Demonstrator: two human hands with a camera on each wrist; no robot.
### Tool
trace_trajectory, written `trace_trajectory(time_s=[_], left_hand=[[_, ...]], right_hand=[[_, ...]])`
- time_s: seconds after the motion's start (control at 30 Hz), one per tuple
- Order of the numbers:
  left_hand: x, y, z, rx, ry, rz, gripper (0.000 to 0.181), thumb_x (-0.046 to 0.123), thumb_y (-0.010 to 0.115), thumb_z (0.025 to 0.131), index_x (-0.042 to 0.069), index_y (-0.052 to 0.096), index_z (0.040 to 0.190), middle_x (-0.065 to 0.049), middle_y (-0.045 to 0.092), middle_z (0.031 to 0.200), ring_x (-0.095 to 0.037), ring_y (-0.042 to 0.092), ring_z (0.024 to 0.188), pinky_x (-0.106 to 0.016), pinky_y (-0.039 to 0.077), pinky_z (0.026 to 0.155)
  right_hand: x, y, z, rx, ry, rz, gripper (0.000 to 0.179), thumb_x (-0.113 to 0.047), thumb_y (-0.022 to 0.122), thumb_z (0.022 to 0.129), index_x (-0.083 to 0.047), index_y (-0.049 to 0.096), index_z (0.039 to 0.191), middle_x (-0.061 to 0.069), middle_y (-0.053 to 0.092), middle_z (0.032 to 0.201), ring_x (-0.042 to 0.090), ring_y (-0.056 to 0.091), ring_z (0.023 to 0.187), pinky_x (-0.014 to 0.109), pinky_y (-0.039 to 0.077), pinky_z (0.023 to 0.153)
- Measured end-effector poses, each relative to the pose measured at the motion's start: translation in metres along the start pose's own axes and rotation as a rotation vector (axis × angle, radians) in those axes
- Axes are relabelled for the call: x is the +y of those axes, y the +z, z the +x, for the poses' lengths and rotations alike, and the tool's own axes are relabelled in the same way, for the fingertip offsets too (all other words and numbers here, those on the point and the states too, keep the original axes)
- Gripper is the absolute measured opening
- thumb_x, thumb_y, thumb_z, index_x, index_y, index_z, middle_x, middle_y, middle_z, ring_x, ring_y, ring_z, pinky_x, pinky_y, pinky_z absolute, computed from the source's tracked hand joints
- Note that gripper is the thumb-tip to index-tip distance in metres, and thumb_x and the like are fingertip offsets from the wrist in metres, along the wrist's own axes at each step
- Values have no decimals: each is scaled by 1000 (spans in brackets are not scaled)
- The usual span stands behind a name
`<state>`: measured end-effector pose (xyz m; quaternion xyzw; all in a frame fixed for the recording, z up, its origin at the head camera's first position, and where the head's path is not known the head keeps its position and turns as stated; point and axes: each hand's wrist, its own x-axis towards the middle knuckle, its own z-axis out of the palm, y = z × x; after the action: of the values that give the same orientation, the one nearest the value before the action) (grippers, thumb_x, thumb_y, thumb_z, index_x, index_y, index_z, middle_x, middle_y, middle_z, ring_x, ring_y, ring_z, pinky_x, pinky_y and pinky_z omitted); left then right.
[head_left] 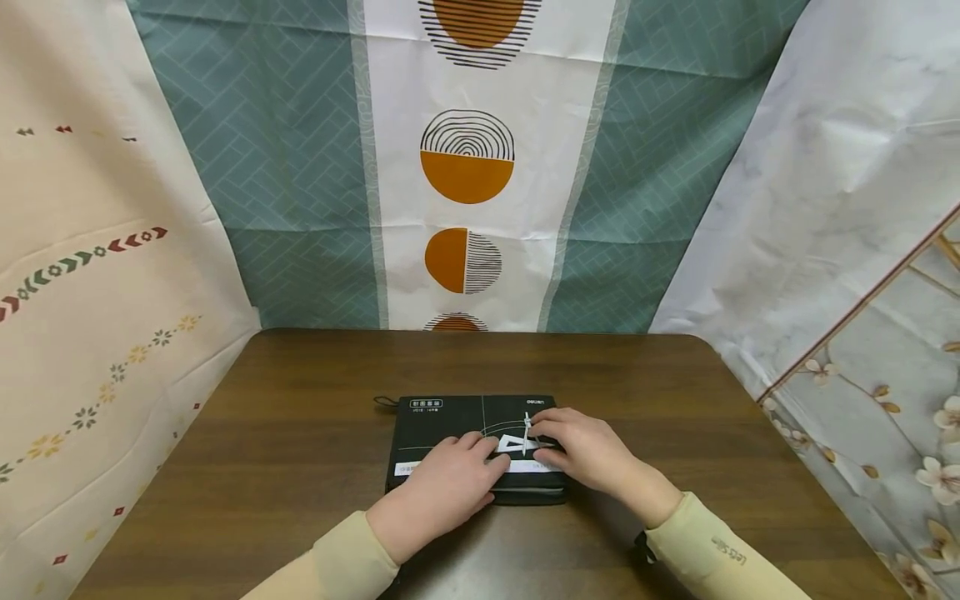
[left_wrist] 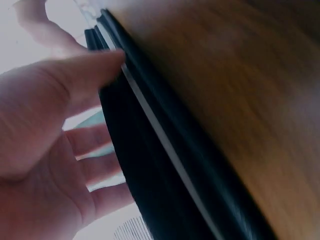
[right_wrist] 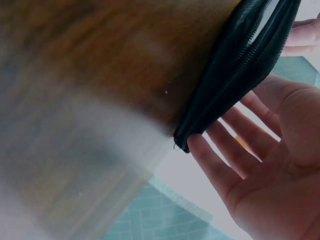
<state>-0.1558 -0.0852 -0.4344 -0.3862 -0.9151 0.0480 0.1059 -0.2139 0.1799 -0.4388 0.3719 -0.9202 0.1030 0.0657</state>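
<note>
A black zippered case (head_left: 442, 425) lies flat on the table, its lettering upside down to me. A white set square (head_left: 512, 444) and a compass (head_left: 526, 433) appear on its cover, seemingly printed. Along the near side the zipper is undone, leaving a narrow slit with a pale strip inside, clear in the left wrist view. My left hand (head_left: 453, 482) holds the near edge, thumb at the slit and fingers over the cover. Across the right part of the cover rests my right hand (head_left: 588, 450), fingers (right_wrist: 215, 162) extended and touching the case's edge.
The brown wooden table (head_left: 300, 400) extends around the case on all sides. A loop strap (head_left: 385, 402) sticks out at the case's far left corner. Patterned cloth (head_left: 300, 167) hangs behind the table and at both sides.
</note>
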Motion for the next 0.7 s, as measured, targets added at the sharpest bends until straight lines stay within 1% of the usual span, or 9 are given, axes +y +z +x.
trace_trajectory(time_s=[0.13, 0.33, 0.43, 0.53, 0.7], left_hand=[[8, 2, 4, 31, -17, 58, 38, 38, 87, 97, 22, 76, 130, -5, 73, 133, -25, 71, 117, -39, 62, 86], [10, 0, 7, 51, -16, 90, 30, 34, 91, 93, 23, 80, 119, -3, 77, 126, -24, 74, 105, -35, 62, 75], [11, 0, 9, 59, -20, 110, 23, 31, 91, 93, 24, 82, 113, -2, 78, 122, -23, 74, 99, -32, 61, 71], [12, 2, 10, 68, -23, 118, 17, 24, 88, 94, 24, 83, 110, -1, 79, 120, -23, 73, 97, -32, 61, 70], [14, 3, 9, 98, -14, 151, 17, 16, 85, 93, 24, 83, 107, -2, 79, 119, -23, 73, 94, -32, 61, 67]], right_hand=[[1, 4, -1, 17, -6, -13, 29, -27, 87, 99, -16, 80, 125, 3, 73, 135, 24, 69, 124, 49, 62, 93], [1, 4, 0, 24, -16, -15, 29, -25, 87, 98, -16, 80, 125, 4, 73, 134, 24, 69, 122, 48, 62, 92], [2, 3, 0, 25, -18, -9, 29, -24, 88, 97, -15, 80, 124, 3, 73, 133, 24, 70, 121, 48, 62, 91], [6, 2, 0, 41, -10, -11, 29, -24, 89, 96, -15, 81, 122, 2, 74, 131, 24, 70, 120, 48, 63, 91], [17, 2, 3, 81, 43, -27, 30, -21, 89, 96, -15, 80, 124, 3, 74, 130, 26, 71, 120, 50, 62, 91]])
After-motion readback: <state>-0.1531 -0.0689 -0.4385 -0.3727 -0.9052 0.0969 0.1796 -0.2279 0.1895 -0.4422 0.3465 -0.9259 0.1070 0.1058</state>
